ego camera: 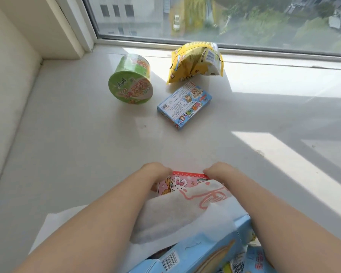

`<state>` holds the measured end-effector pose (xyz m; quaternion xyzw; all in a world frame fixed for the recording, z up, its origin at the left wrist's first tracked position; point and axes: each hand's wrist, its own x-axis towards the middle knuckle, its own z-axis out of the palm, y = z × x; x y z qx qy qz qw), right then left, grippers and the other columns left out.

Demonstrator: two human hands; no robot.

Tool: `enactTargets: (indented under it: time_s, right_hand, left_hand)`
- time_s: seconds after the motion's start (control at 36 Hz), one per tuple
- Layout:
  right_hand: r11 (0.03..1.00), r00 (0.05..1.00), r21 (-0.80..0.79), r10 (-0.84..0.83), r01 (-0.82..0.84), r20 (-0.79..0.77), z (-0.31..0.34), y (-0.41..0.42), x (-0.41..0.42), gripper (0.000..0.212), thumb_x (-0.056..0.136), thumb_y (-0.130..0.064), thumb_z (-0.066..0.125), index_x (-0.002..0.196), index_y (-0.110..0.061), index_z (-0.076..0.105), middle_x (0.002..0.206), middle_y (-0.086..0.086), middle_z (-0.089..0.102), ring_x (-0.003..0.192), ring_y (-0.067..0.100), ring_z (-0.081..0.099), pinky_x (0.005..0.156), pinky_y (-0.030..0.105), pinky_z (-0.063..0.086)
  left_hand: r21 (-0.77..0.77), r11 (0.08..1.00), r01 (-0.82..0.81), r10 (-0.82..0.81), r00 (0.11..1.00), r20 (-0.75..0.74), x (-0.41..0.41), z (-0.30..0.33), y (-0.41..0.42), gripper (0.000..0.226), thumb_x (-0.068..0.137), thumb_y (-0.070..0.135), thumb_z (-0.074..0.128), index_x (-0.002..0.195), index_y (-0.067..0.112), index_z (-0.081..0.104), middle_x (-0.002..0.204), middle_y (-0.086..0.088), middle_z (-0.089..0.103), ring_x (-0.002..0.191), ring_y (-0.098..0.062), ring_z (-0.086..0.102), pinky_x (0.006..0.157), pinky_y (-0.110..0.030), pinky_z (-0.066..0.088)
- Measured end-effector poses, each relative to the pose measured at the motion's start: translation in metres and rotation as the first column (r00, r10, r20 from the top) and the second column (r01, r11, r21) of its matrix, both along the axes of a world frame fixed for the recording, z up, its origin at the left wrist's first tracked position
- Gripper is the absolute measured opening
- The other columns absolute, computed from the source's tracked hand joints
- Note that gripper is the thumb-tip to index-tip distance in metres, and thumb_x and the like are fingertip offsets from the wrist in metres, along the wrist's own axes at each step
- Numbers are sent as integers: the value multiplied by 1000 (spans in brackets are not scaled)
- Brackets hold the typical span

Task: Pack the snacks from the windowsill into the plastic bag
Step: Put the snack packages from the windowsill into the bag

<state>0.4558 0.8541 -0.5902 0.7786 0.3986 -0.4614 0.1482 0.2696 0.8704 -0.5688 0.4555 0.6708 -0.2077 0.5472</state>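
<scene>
Pink packet [182, 182] sits near, at the white bag's [165, 219] mouth, both hands [157, 171] [217, 170] seemingly pinching its far edge; fingers hidden. Loose grip could drop it outside the bag.

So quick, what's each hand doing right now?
Left hand: grips the left end of the pink cartoon-printed snack packet.
Right hand: grips the same packet's right end.

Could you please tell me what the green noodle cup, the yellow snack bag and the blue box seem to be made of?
Green noodle cup: probably paper or foam under glossy shrink film.
Yellow snack bag: crinkled plastic film with sheen.
Blue box: printed cardboard, crisp folded edges.
</scene>
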Motion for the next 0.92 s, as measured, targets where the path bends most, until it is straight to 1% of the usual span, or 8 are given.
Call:
enactTargets:
  time_s: [0.11,0.19,0.31,0.44,0.5,0.61,0.72,0.92]
  right_hand:
    - [973,959,5,-228,232,-166,-2,0,-2,24,96,-20,46,72,-17,46,72,-2,44,84,21,48,75,26,46]
    - [948,933,34,-304,316,-192,-2,3,-1,16,96,-23,46,85,-13,50,74,1,49,84,24,53,85,34,50]
    - [908,900,58,-401,416,-170,14,8,-1,23,97,-30,42,97,-7,47,74,6,54,74,29,63,62,31,51]
    - [676,600,59,-606,734,-522,17,18,-7,33,100,-28,39,129,-11,38,105,7,52,84,24,62,88,41,50]
    - [686,615,79,-588,723,-526,16,22,-9,30,100,-29,40,126,-13,38,115,8,49,98,26,61,91,44,50]
    - [762,734,167,-502,625,-457,15,33,-9,29,98,-31,43,122,-14,42,116,5,45,113,27,55,93,47,49]
    - [803,856,329,-391,496,-337,16,52,-10,26,94,-32,49,114,-14,48,120,6,51,113,26,53,93,43,49]
    - [843,940,419,-280,338,-195,11,84,-17,43,89,-32,52,127,-14,47,132,8,48,112,25,52,97,43,46]
  left_hand:
    - [-69,987,-143,145,989,34,0,-3,0,27,94,36,43,99,13,56,83,-6,62,82,-27,60,80,-36,50]
    - [-52,969,-241,243,969,36,-2,-6,0,29,94,37,43,102,13,58,97,-8,66,86,-25,62,79,-36,49]
    - [49,896,-441,436,896,83,-7,-10,3,34,86,39,51,104,10,59,108,-10,66,100,-28,63,87,-37,51]
    - [272,753,-599,560,801,214,-17,-17,11,40,89,39,52,121,16,57,124,-5,58,112,-27,52,93,-33,41]
    - [318,734,-600,552,800,235,-22,-23,10,58,86,42,59,136,15,46,137,-7,49,122,-26,48,99,-36,39]
    - [601,799,-11,50,998,-48,-20,-21,4,105,67,59,73,149,24,17,152,-5,17,140,-27,19,111,-42,27]
    - [572,522,633,-553,762,-337,-12,-24,11,116,66,65,70,148,37,-7,156,0,-19,144,-27,-17,114,-56,2]
    - [583,412,700,-614,686,-390,-14,-38,35,109,68,61,65,148,40,-6,151,-6,16,141,-27,11,115,-53,3]
